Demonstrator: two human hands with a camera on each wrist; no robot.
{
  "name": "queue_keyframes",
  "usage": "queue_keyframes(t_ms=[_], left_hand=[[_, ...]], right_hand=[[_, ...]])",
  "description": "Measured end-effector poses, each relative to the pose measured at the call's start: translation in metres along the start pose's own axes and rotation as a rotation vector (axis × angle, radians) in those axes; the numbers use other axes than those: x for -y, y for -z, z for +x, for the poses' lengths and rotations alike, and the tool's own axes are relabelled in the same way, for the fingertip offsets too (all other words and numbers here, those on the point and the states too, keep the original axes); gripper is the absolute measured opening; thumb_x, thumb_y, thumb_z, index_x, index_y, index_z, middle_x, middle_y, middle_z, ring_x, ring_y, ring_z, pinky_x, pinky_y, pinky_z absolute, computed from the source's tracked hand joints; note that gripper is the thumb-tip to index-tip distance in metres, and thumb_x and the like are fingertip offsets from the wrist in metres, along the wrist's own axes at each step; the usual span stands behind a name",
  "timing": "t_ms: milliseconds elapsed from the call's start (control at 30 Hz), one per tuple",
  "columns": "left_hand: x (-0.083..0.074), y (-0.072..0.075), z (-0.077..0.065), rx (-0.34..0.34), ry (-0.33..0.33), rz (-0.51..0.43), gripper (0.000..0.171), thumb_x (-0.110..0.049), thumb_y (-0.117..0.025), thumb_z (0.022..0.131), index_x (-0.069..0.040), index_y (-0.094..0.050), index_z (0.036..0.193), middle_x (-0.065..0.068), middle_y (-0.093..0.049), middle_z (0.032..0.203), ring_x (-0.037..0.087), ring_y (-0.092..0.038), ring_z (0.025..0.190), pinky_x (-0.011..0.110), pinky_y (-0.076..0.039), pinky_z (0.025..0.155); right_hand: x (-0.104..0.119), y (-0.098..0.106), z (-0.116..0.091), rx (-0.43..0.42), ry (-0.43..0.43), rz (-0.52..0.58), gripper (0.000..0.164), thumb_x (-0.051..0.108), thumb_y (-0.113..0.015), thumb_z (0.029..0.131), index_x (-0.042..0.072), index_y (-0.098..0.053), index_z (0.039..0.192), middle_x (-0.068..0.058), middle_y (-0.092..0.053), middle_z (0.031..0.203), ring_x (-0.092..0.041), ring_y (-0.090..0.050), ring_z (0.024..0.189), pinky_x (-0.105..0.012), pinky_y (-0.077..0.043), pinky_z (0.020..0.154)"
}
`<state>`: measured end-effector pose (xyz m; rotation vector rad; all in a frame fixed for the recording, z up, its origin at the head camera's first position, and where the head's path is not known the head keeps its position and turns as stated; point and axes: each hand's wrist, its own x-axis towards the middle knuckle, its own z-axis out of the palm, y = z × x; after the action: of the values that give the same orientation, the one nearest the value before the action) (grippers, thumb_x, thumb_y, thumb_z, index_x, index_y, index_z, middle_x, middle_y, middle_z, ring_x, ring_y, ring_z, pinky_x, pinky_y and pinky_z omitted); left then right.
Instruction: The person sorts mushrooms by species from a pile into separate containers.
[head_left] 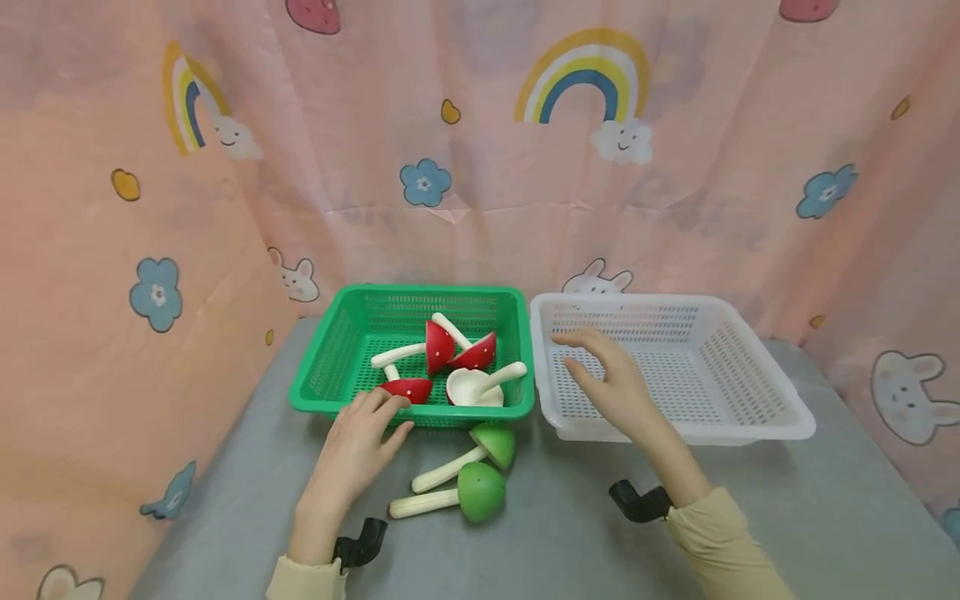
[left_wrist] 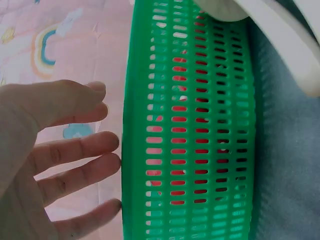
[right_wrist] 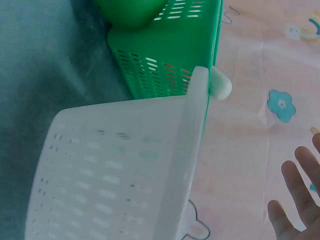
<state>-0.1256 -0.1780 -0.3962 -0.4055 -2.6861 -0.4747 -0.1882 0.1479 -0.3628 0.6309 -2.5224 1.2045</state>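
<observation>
My left hand (head_left: 362,442) is over the near left rim of the green basket (head_left: 337,406), fingers loosely bent and holding nothing. In the left wrist view the fingertips come right up to that rim. Inside the basket lie several red-capped toy mushrooms (head_left: 439,347) with white stems, one showing its pale underside. On the table in front are two green-capped toy mushrooms, the nearer one (head_left: 482,492) close below the other (head_left: 495,444). Over the left part of the white basket (head_left: 772,421) hovers my right hand (head_left: 611,379), its thumb and fingers apart with nothing between them.
Both baskets stand side by side on the grey tabletop (head_left: 555,542), their neighbouring rims close together. A mushroom stem (head_left: 510,373) pokes over the green basket's right rim. Behind them hangs a pink printed curtain (head_left: 480,233), which also lines both sides.
</observation>
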Motion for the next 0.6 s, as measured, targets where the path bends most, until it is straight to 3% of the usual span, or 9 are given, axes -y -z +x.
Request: queue_keyframes(t_ms=[133, 300, 367, 533, 600], left_hand=[[-0.006, -0.002, -0.001, -0.006, -0.097, 0.007, 0.020, -0.017, -0.077, 0.081, -0.015, -0.070, 0.100, -0.004, -0.063, 0.093, 0.015, -0.057, 0.088, 0.034, -0.049, 0.075], [-0.011, -0.007, -0.004, 0.048, -0.184, 0.003, 0.018, -0.019, -0.077, 0.081, -0.017, -0.070, 0.098, -0.007, -0.062, 0.090, 0.010, -0.056, 0.085, 0.029, -0.049, 0.074], [-0.013, -0.011, -0.007, 0.068, -0.218, 0.003, 0.018, -0.020, -0.077, 0.081, -0.018, -0.070, 0.097, -0.009, -0.061, 0.089, 0.009, -0.055, 0.083, 0.027, -0.048, 0.072], [-0.017, -0.020, -0.012, 0.114, -0.298, -0.007, 0.017, -0.020, -0.077, 0.081, -0.019, -0.069, 0.097, -0.008, -0.059, 0.088, 0.007, -0.051, 0.079, 0.022, -0.044, 0.066], [-0.019, -0.023, -0.014, 0.152, -0.312, -0.038, 0.017, -0.020, -0.076, 0.082, -0.018, -0.069, 0.098, -0.007, -0.059, 0.087, 0.007, -0.050, 0.078, 0.021, -0.043, 0.066]], right_hand=[[-0.006, 0.007, -0.021, -0.096, -0.030, 0.013, 0.028, 0.010, -0.058, 0.095, 0.012, -0.063, 0.123, -0.008, -0.062, 0.126, -0.023, -0.054, 0.122, -0.047, -0.043, 0.103], [-0.012, 0.020, -0.038, -0.177, -0.020, 0.018, 0.030, 0.009, -0.060, 0.094, 0.014, -0.064, 0.123, -0.006, -0.065, 0.122, 0.004, -0.051, 0.116, -0.014, -0.039, 0.100], [-0.014, 0.025, -0.043, -0.206, 0.007, 0.027, 0.030, 0.004, -0.061, 0.093, 0.012, -0.065, 0.122, -0.008, -0.066, 0.119, 0.011, -0.049, 0.113, -0.007, -0.036, 0.096], [-0.020, 0.038, -0.058, -0.260, 0.014, -0.012, 0.032, 0.000, -0.064, 0.089, 0.009, -0.067, 0.119, -0.012, -0.066, 0.118, 0.016, -0.046, 0.113, -0.003, -0.033, 0.095], [-0.024, 0.044, -0.066, -0.271, -0.018, -0.035, 0.031, 0.002, -0.065, 0.089, 0.010, -0.067, 0.119, -0.008, -0.066, 0.119, 0.017, -0.045, 0.113, -0.002, -0.032, 0.095]])
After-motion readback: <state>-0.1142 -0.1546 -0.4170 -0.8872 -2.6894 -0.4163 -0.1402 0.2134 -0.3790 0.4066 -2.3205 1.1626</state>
